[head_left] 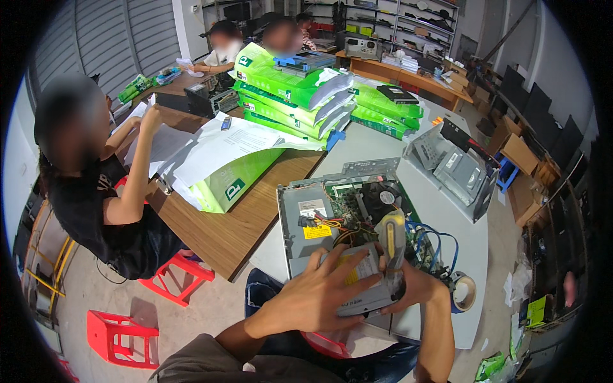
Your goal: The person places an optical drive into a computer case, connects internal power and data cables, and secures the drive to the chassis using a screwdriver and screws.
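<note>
An opened desktop computer case (290, 220) lies on the grey table, its green circuit board and black fan (381, 199) exposed. Over its near edge, a metal power supply unit (365, 290) with white and yellow labels sits tilted between both hands. My left hand (325, 287) spreads its fingers across the unit's top and left side, gripping it. My right hand (418, 285) holds the unit's right end, and a screwdriver (393, 239) with a grey and yellow handle stands up out of the same hand. The screwdriver's tip is hidden. Yellow and black wires (329, 222) run beside the unit.
Right of the case lies a detached metal panel with a drive (460, 175). A tape roll (464, 292) sits by my right wrist, near blue cables (440, 239). Green paper packs (294, 96) are stacked behind. At left, a person (80, 166) handles papers; red stools (121, 338) stand on the floor.
</note>
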Demonstrator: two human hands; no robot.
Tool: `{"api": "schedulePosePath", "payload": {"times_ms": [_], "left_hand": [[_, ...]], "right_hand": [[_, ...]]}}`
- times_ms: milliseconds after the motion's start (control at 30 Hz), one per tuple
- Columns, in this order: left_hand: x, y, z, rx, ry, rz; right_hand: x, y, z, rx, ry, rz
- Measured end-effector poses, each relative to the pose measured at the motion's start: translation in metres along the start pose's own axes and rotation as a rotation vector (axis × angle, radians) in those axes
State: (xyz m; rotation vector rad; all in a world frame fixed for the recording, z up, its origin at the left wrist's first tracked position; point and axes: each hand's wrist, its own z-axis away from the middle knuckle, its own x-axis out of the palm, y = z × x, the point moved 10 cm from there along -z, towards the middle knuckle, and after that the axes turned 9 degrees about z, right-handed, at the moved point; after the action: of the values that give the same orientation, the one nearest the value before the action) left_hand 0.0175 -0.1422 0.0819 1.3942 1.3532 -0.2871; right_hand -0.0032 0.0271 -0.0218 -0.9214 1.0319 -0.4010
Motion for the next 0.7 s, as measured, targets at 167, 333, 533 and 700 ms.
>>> {"api": "schedulePosePath", "payload": {"times_ms": [167,333,533,700], "left_hand": [[-0.01,0.004,-0.005,0.057,0.028,0.076],[-0.108,-0.03,0.069,0.077,0.487,0.275],[-0.234,-0.173,0.259,-0.439,0.903,0.028],[-0.251,-0.236,0.336,-0.715,0.972,-0.175]], "right_hand": [[-0.004,0.011,0.002,0.089,-0.006,0.143],[-0.015,0.006,-0.009,0.146,0.066,0.049],[-0.014,0.007,-0.023,0.277,0.117,-0.051],[-0.008,0.006,-0.024,0.327,0.118,-0.063]]}}
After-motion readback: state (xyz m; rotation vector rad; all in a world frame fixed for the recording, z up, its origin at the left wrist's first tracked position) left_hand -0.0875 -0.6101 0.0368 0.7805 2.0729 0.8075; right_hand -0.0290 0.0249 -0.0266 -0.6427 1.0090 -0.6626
